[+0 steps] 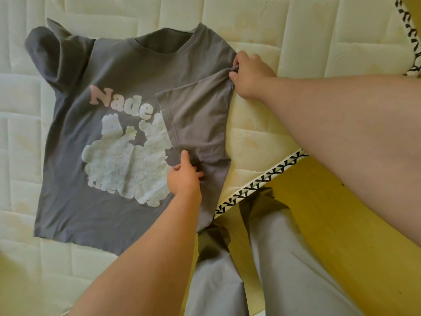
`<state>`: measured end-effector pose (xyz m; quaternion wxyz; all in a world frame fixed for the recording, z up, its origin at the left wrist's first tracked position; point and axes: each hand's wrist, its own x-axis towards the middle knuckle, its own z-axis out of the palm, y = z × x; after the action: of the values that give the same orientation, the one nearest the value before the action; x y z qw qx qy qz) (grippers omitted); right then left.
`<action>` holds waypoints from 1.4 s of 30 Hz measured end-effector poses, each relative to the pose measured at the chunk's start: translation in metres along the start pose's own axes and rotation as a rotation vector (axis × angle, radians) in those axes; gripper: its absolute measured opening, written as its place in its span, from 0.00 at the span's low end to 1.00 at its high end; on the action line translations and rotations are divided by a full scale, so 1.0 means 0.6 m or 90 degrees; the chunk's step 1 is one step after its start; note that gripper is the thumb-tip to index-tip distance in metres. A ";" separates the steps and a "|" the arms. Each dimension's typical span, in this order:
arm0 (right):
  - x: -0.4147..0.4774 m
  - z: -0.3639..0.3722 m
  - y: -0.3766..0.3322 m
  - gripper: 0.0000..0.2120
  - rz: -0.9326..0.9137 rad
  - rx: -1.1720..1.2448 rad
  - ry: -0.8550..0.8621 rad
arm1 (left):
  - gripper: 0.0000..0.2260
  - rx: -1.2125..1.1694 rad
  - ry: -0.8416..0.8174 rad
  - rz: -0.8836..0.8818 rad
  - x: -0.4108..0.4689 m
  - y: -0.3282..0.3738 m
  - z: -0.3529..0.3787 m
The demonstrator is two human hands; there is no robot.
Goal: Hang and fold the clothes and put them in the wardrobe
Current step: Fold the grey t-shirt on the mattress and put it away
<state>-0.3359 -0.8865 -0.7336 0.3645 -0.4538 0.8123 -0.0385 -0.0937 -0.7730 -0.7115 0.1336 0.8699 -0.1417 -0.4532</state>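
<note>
While the T-shirt (75, 156) lies print-up on the mattress (296, 30), we see the right hand (250, 76) with fingers clamped on the shoulder edge and the left hand (184, 179) pinching the sleeve (196, 119), presumably keeping it folded inward.

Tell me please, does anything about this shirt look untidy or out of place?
Yes. The unfolded sleeve of the grey T-shirt is bunched up and stands in a ridge instead of lying flat. Also, the hem corner nearest the person seems to hang over the mattress edge.
</note>
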 end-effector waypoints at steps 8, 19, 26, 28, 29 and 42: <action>-0.001 0.002 -0.011 0.12 0.024 -0.019 0.026 | 0.10 0.098 0.022 0.042 0.036 0.012 -0.016; -0.013 0.015 -0.034 0.16 0.043 -0.037 0.074 | 0.08 0.408 0.047 0.479 0.001 0.015 -0.025; -0.023 0.026 -0.030 0.18 0.013 -0.096 0.133 | 0.14 0.535 0.024 0.789 0.058 0.101 0.021; -0.026 0.031 -0.032 0.16 -0.006 -0.150 0.155 | 0.16 0.515 0.069 0.717 0.092 0.153 0.029; -0.027 0.033 -0.035 0.15 -0.013 -0.166 0.162 | 0.17 0.512 0.068 0.692 0.105 0.174 0.031; -0.006 0.030 -0.082 0.13 -0.078 -0.196 0.131 | 0.08 0.499 0.043 0.579 0.140 0.257 0.033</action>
<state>-0.2886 -0.9074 -0.7256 0.2028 -0.5464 0.8124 0.0181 -0.0833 -0.9486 -0.7301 -0.0122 0.7203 -0.6521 -0.2362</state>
